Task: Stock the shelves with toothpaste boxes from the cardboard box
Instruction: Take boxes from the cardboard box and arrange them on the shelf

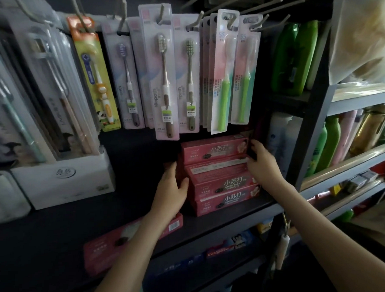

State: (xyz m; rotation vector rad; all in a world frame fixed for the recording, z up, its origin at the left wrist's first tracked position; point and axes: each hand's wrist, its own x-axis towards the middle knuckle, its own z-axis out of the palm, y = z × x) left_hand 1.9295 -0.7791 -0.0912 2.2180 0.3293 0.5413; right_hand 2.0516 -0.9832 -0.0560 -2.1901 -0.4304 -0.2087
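Evidently, the left fingers (171,170) are laid straight against the left end of the stack of toothpaste boxes (219,184), thumb on its front, while the right fingers (253,146) are curled round the right ends of the upper boxes (the dimness there makes that grip less than certain). The stack is thus bracketed by the left hand (173,188) and right hand (264,164), probably to be squared. Red-pink cartons with white lettering are piled stepwise at the right of the dark shelf (69,222); one loose box (103,249) is seen lying flat near its front edge.
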